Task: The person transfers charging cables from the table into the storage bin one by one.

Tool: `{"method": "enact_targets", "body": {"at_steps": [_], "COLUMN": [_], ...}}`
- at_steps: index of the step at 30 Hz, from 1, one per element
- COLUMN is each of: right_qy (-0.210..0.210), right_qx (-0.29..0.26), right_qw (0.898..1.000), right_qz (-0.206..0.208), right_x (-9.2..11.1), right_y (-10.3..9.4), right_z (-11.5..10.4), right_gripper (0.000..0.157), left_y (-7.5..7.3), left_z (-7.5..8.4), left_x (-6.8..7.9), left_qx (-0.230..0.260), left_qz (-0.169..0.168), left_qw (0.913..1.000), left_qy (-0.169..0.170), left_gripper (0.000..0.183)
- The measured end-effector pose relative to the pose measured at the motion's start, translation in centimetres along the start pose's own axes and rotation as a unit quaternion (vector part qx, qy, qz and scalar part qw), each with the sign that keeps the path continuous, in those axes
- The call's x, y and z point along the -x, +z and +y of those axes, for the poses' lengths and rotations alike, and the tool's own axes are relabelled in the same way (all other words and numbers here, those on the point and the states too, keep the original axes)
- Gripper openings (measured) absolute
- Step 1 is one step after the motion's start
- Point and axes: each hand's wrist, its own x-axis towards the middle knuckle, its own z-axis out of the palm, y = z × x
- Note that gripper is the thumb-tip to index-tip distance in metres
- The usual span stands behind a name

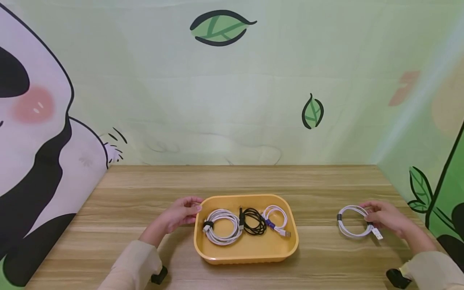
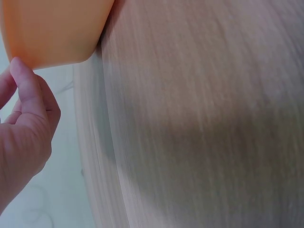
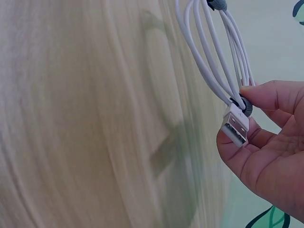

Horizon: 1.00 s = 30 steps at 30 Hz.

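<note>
My left hand pinches the left rim of a yellow plastic tray between thumb and fingers. In the left wrist view, the fingertips meet the tray wall. Inside lie a thick white coiled cable, a black coiled cable and a thin white cable with a purple tie. Out to the right, my right hand pinches a coiled white USB cable near its plug. The right wrist view shows the USB plug beside the thumb and dark grey ties around the loops.
The wooden table carries the tray near its front middle. A pale green backdrop with printed leaves and a panda rises behind the table's back edge. Black wrist devices sit at both sleeves.
</note>
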Motion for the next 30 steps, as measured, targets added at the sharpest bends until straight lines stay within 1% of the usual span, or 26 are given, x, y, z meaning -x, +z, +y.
{"method": "enact_targets", "body": {"at_steps": [4,7,13,22,26,30], "right_qy": [-0.01,-0.008,-0.017,-0.054,-0.058,-0.07], "right_qx": [-0.007,-0.011,-0.003,-0.002,0.0,0.004], "right_qw": [1.0,1.0,1.0,0.998,0.998,0.997], "right_qz": [-0.009,-0.008,-0.008,-0.027,-0.029,-0.037], "right_x": [-0.1,-0.2,-0.2,-0.3,-0.4,-0.3], "right_y": [0.2,0.3,0.6,1.2,1.6,1.9], "right_z": [-0.4,-0.7,-1.5,-3.2,-4.0,-4.8], "right_gripper": [0.042,0.041,0.042,0.039,0.04,0.042], "left_y": [0.0,0.0,0.0,0.0,0.0,0.0], "left_z": [-0.1,-0.1,-0.2,-0.1,-0.2,-0.4], "left_x": [0.0,0.0,-0.1,0.0,-0.1,-0.2], "left_qx": [-0.001,-0.001,0.001,0.005,0.005,0.004], "left_qz": [-0.002,-0.003,0.003,-0.005,-0.002,0.001], "left_qw": [1.0,1.0,1.0,0.9999,1.0,1.0], "left_qy": [0.002,0.004,0.003,0.008,0.005,0.004], "left_gripper": [0.042,0.042,0.041,0.041,0.04,0.04]}}
